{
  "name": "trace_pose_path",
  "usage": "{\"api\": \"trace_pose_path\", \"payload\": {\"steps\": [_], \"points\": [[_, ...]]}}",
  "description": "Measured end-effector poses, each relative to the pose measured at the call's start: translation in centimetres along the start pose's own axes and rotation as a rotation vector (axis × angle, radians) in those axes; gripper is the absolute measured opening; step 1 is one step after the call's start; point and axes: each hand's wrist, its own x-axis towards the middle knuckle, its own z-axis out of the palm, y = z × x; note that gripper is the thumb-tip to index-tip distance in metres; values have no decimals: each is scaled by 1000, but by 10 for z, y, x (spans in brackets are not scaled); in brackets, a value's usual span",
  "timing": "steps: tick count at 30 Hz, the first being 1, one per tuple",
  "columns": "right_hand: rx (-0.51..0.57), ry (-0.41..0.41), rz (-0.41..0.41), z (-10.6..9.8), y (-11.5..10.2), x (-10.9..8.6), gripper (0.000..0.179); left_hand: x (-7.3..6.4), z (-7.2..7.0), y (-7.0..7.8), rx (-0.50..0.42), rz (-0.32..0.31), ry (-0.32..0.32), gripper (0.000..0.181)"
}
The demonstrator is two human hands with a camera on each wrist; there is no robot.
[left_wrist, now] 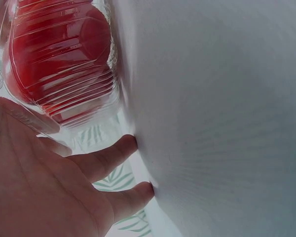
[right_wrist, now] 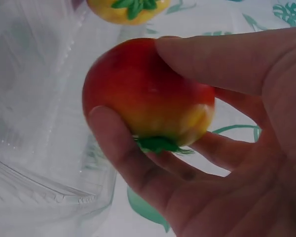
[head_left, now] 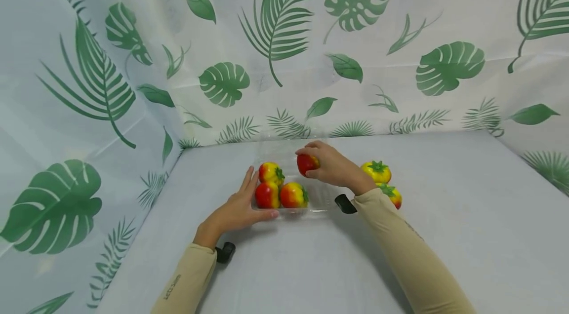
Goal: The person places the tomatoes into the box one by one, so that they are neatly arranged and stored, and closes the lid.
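Observation:
My right hand grips a red-and-yellow tomato with a green leafy top, thumb on one side and fingers on the other. That tomato is above the right part of a clear plastic box. In the box's left part sit three more tomatoes: one at the back, one at front left and one beside it. My left hand rests against the box's left front corner, fingers extended along the side and thumb along the front. The left wrist view shows two fingertips touching the table.
Right of the box, partly behind my right forearm, lie two more tomatoes, a yellow one and a yellow-red one. The box's clear lid stands open at the back. White leaf-patterned cloth hangs behind the white table.

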Motion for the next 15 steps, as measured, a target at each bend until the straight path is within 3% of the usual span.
{"api": "trace_pose_path", "payload": {"steps": [6,11,15], "points": [[-11,-75,-18,1,0,0,42,1,0,1,0,0,0,125],[-31,-86,-58,4,-1,3,37,1,-1,2,-3,6,1,126],[-16,-85,-22,8,-2,6,38,0,-1,2,-5,16,4,128]]}}
